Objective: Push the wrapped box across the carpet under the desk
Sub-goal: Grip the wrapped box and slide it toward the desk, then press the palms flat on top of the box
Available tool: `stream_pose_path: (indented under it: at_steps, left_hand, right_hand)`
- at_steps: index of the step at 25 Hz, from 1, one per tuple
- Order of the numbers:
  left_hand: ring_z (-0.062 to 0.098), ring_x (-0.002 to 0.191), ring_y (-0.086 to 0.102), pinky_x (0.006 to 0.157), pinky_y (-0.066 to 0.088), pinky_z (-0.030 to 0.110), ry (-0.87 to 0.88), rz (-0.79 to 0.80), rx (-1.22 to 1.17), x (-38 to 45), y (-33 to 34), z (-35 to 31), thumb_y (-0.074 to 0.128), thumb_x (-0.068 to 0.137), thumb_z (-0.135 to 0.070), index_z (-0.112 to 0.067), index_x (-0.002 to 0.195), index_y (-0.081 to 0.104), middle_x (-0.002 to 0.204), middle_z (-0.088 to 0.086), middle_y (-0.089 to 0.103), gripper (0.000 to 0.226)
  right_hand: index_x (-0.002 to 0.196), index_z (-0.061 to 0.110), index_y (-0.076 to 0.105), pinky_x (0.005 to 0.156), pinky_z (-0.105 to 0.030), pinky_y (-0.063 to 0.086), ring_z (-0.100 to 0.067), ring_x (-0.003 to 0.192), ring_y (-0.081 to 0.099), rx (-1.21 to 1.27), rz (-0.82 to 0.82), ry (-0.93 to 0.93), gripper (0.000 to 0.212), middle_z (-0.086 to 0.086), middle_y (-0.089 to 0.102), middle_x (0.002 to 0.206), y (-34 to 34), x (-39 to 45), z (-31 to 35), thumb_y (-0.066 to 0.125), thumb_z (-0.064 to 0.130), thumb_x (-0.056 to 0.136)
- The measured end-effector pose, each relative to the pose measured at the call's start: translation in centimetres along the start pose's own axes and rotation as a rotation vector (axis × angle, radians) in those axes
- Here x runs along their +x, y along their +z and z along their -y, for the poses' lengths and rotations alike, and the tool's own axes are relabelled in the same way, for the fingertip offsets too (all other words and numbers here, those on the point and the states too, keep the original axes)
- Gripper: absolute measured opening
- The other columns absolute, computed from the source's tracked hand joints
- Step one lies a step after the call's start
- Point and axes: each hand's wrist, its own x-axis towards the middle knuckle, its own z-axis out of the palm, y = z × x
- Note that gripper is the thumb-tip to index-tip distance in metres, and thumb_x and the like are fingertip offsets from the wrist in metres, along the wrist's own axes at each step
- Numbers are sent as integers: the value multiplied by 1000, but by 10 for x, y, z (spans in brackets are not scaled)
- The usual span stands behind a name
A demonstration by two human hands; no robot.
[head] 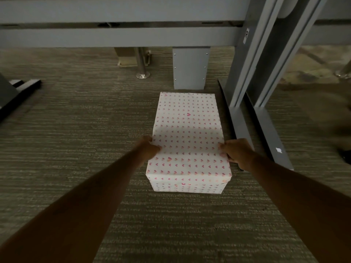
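White paper printed with small pink hearts covers the wrapped box [187,141], which lies lengthwise on the carpet [76,130] beneath the table, its far end close to a grey panel [190,68] and its right side just beside the table leg's foot [273,137].

We have our left hand [149,149] against the box's left side and our right hand [235,152] against its right side, both near the end closest to us. On each hand the thumb lies on the top edge while the rest of the hand closes against the side, so together they clamp the box between them.

We judge the box stiff and boxy enough to take a push without buckling, but the paper looks thin and could crease or tear where it drags on the ribbed carpet. Its weight we cannot tell. Pushing low on the near end, palms flat, would spare the wrapping and keep the box running straight.

Our fingers below the box's top edges are hidden. Whether the far end touches the panel is unclear. Dim light blurs the right of the view.
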Motion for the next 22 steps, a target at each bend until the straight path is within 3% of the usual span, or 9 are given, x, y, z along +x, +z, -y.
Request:
stream_pose_path:
  at_steps: [2,4,6,8,10,12,16,22]
  left_hand:
    - [17,84,60,56,50,27,21,3,39,-8,4,-1,72,84,-20,-11,134,49,115,8,62,56]
    - [31,112,57,78,58,41,105,-63,189,-15,7,-2,75,81,-33,-11,139,43,135,14,52,69]
    - [39,134,40,102,47,55,248,-165,395,-22,6,-4,73,79,-47,-13,144,35,147,17,40,83]
    - [39,143,26,111,35,57,396,-246,595,-32,4,-14,66,77,-60,-16,151,23,156,17,28,96]
    - [38,147,20,117,27,55,545,-349,725,-41,2,-26,59,75,-69,-15,154,13,160,18,20,106]
    - [37,149,14,120,17,52,666,-446,809,-49,2,-38,51,74,-75,-12,154,7,162,21,13,112]
    - [36,151,-2,121,-1,49,766,-504,927,-60,-3,-53,32,76,-82,-9,155,-3,164,22,-3,114]
    - [35,151,-7,122,-1,51,782,-557,959,-69,-17,-55,15,75,-85,-9,154,-6,164,21,-8,112]
  right_hand:
    - [109,2,67,87,-44,59,-27,91,71,-71,-1,-28,29,-17,72,108,2,-2,-3,71,23,89]
    - [103,8,67,82,-40,60,-24,88,72,-202,-1,-132,31,-14,73,107,3,-8,-3,70,35,88]
    - [105,17,63,82,-40,59,-23,95,69,-422,-20,-314,36,-13,70,115,4,-15,0,67,47,87]
    - [138,15,47,106,-49,46,-33,129,52,-690,-94,-492,69,-16,51,144,5,-19,5,62,57,86]
    - [156,12,15,121,-50,17,-34,151,18,-911,-201,-637,97,-16,18,165,8,-24,14,52,67,86]
    - [158,12,0,124,-50,6,-31,154,0,-1012,-267,-745,105,-14,0,168,11,-32,27,41,75,85]
    - [158,10,-3,124,-52,-1,-32,154,-6,-1070,-343,-853,107,-15,-6,168,16,-48,51,27,80,83]
    - [158,9,-1,123,-55,-1,-34,154,-4,-1127,-416,-898,109,-17,-4,167,18,-63,63,16,83,80]
